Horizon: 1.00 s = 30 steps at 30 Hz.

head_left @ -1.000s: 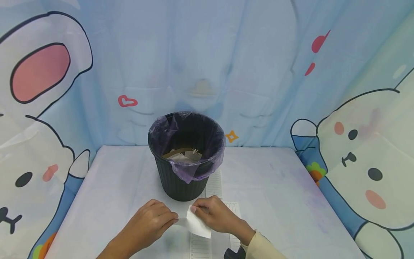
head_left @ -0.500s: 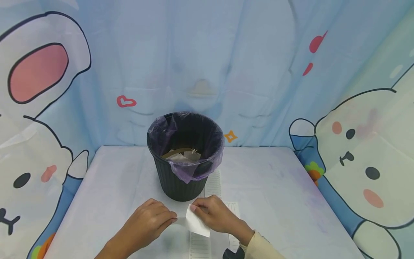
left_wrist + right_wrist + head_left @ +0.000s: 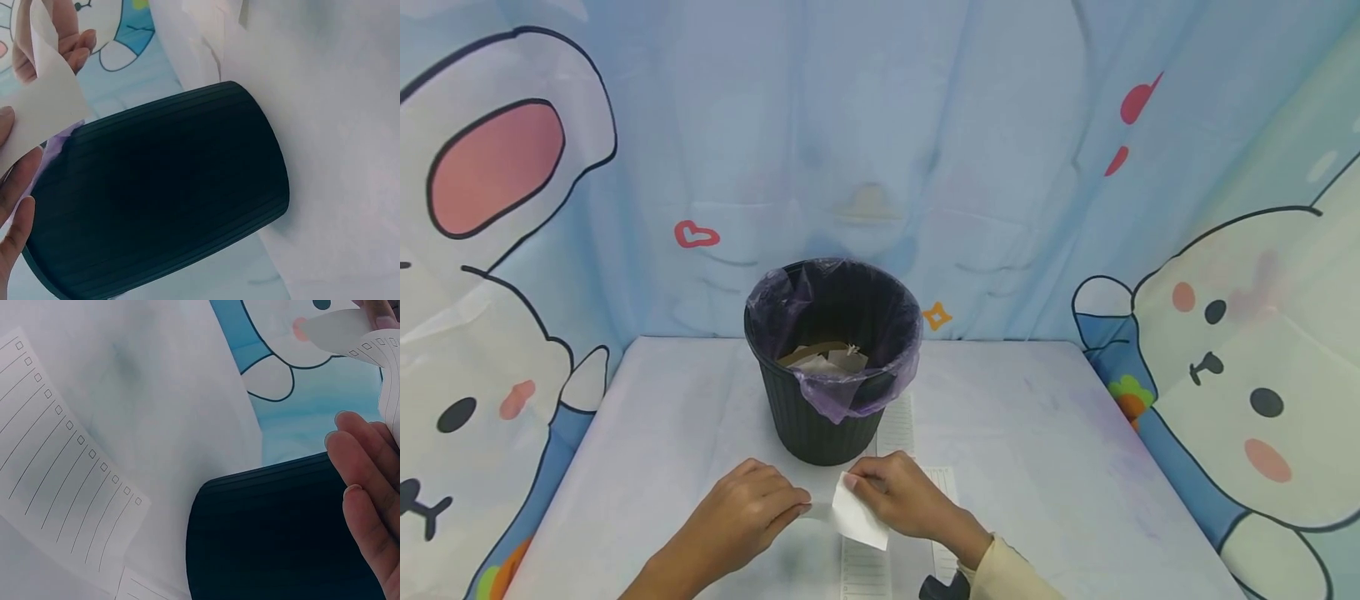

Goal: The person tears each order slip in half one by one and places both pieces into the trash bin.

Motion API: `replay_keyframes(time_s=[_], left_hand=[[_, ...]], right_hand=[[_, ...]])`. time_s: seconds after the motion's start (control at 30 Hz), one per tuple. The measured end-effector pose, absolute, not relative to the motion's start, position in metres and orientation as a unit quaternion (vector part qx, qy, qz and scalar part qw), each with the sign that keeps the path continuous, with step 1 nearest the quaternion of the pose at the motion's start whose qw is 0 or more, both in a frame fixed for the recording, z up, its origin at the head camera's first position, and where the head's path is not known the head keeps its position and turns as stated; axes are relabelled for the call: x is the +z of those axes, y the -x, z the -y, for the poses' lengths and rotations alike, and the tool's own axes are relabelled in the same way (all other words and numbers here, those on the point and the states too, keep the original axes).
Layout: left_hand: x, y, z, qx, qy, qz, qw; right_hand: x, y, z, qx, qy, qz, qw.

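Note:
A white paper sheet (image 3: 859,518) is held between both hands, close in front of a black bin (image 3: 820,433). My right hand (image 3: 904,502) pinches its top edge between thumb and fingers. From the left, my left hand (image 3: 745,512) pinches the sheet's other end, with the thumb on the paper (image 3: 47,115) in the left wrist view. The sheet bends into a curl between the hands. Printed lines and small checkboxes show on its curled face (image 3: 392,369) in the right wrist view. Part of the right thumb's grip is hidden there.
The bin has a purple liner (image 3: 895,379) folded over its rim, with paper and cardboard scraps (image 3: 827,360) inside. Several lined checklist sheets (image 3: 865,573) lie on the white-covered table (image 3: 1037,467). A cartoon-printed curtain (image 3: 880,125) hangs behind and at the sides.

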State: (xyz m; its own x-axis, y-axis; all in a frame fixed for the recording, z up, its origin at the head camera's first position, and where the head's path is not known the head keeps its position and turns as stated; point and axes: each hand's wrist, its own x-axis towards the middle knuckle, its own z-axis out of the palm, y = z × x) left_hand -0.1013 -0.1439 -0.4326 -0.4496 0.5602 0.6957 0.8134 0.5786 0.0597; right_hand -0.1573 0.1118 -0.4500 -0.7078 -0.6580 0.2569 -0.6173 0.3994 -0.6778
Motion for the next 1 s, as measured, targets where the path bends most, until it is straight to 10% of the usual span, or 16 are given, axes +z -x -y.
replay_keyframes(time_s=[1.0], left_hand=[[-0.4293,0.1011,0.1508,-0.220,0.426,0.806,0.347]], right_hand=[[-0.4456,0.1549,-0.1096,-0.390,0.386,-0.836,0.012]])
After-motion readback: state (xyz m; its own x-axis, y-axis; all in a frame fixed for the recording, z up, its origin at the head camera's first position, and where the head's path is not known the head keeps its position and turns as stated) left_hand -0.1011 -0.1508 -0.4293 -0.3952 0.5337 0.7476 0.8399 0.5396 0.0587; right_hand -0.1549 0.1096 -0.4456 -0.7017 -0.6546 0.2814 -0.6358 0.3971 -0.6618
